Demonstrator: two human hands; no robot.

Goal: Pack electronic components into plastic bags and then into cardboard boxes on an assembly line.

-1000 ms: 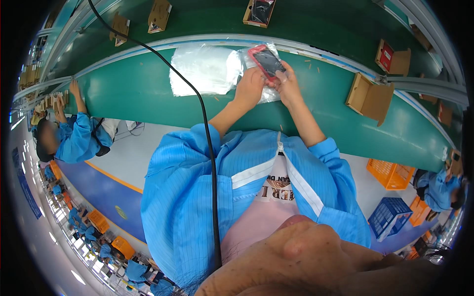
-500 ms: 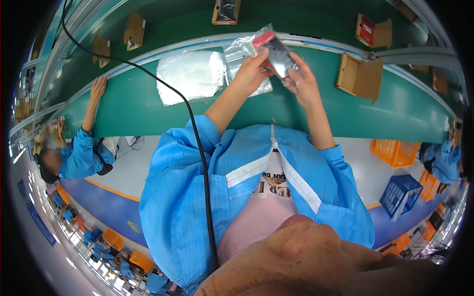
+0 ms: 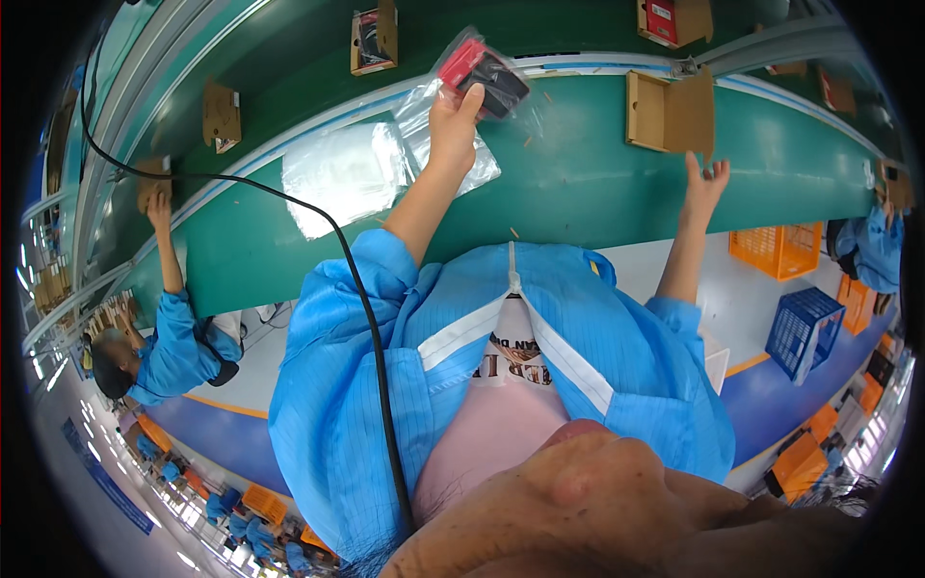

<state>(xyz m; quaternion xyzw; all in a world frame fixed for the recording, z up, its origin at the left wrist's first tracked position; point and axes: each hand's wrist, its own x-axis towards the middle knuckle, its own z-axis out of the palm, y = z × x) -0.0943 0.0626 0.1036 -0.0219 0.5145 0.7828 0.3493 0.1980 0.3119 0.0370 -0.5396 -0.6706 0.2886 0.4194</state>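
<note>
My left hand [image 3: 451, 130] is closed on a clear plastic bag [image 3: 499, 89] that holds a red and black flat item. It is raised over the far side of the green table [image 3: 568, 193]. A stack of clear plastic bags [image 3: 337, 173] lies to the left of that forearm, with more clear bags partly under the hand. Off to the right, my right hand [image 3: 707, 183] is empty with its fingers apart. It is just below an open brown cardboard box [image 3: 647, 114], near the box's raised flap; I cannot tell whether they touch.
Beyond a metal rail, a green conveyor surface [image 3: 540, 24] carries several small cardboard boxes, one with a red item [image 3: 660, 19]. A black cable [image 3: 332, 226] hangs across my left side. A co-worker [image 3: 164, 342] touches a box at far left. Orange [image 3: 780, 249] and blue crates [image 3: 805, 332] stand at right.
My right hand has let go of the bagged item and moved right toward the open box. My left hand keeps the bag, now farther left. The co-worker's hand has reached a box.
</note>
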